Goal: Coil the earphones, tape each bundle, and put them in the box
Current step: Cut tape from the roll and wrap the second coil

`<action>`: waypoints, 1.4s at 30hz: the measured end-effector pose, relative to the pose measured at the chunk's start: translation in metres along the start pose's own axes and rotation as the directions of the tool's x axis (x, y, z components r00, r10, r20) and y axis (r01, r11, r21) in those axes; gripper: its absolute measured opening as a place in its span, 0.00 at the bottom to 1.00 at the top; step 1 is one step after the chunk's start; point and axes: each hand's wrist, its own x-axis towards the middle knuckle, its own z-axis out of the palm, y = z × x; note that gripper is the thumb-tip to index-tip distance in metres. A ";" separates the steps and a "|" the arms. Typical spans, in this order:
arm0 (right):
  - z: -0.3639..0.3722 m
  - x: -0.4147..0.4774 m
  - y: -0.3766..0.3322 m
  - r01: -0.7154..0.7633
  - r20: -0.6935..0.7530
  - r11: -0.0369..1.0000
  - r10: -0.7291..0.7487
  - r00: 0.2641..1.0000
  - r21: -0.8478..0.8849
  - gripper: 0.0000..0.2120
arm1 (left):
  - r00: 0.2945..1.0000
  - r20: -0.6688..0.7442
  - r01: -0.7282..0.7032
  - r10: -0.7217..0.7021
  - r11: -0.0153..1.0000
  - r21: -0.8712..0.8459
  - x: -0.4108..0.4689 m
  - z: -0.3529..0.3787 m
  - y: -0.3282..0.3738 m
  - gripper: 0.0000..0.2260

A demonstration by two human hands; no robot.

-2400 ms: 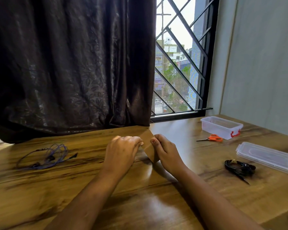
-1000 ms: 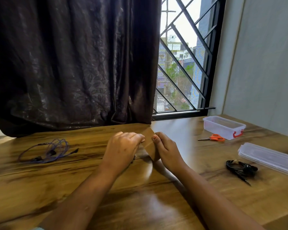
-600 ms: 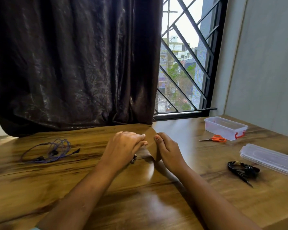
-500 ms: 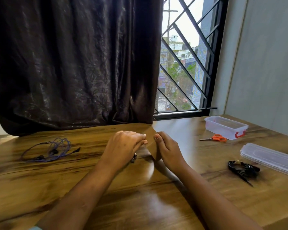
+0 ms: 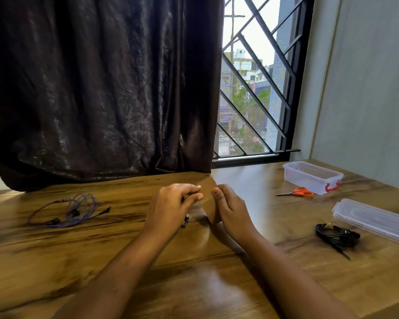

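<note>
The left hand [image 5: 173, 207] is curled, fingertips pinched together at its 2 o'clock side, and two small dark earbud tips [image 5: 185, 221] poke out beneath its palm, so it seems to have hold of a coiled set of earphones, though the coil itself is hidden. The right hand [image 5: 232, 209] is closed on a brown strip of tape [image 5: 209, 203] stretched between the two hands, thumb pressed on its edge. Tape like this is light, limp and sticky, and will likely fold on itself unless kept taut from both ends. Out at 9 o'clock a loose blue earphone set [image 5: 73, 210] lies on the tabletop [image 5: 194, 284]; thin, springy cord, best gathered by the loops rather than by the buds. At 3 o'clock sits a black bundle [image 5: 336, 236], already coiled, easy to lift by pinching across its middle. Just beyond it is a clear lid [image 5: 376, 221]; at 2 o'clock lie orange scissors [image 5: 301, 192] beside the open clear box [image 5: 312, 177], light rigid plastic that may slide if nudged.
</note>
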 end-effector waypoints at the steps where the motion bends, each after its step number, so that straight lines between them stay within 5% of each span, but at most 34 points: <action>1: 0.000 0.000 0.000 -0.011 0.003 1.000 0.011 1.000 0.011 0.08 | 1.000 -0.022 0.018 -0.018 1.000 -0.004 -0.001 0.001 0.002 0.09; 11: 0.006 0.000 0.009 -0.168 0.092 0.953 0.149 0.985 0.253 0.04 | 0.983 -0.106 0.149 -0.151 0.988 -0.027 -0.009 0.016 0.007 0.07; 21: 0.017 -0.001 0.026 -0.237 0.211 0.937 0.185 0.960 0.257 0.24 | 0.937 -0.174 0.283 -0.303 0.950 -0.132 -0.012 0.024 0.001 0.10; 24: 0.016 0.001 0.025 -0.232 0.195 0.933 0.182 0.964 0.276 0.22 | 0.967 -0.155 0.195 -0.203 0.979 -0.064 -0.011 0.021 -0.001 0.10; 30: 0.008 0.000 0.024 -0.248 0.217 0.908 0.180 0.959 0.339 0.18 | 0.991 -0.035 -0.113 0.132 0.934 0.339 -0.005 0.003 -0.003 0.08; 35: -0.001 -0.001 0.020 -0.266 0.262 0.911 0.186 0.947 0.315 0.18 | 0.978 0.108 -0.208 0.179 0.870 0.448 -0.007 -0.003 -0.002 0.16; 42: -0.001 -0.001 0.019 -0.287 0.265 0.900 0.205 0.942 0.327 0.17 | 0.953 0.134 -0.300 0.271 0.799 0.521 -0.008 -0.002 -0.002 0.24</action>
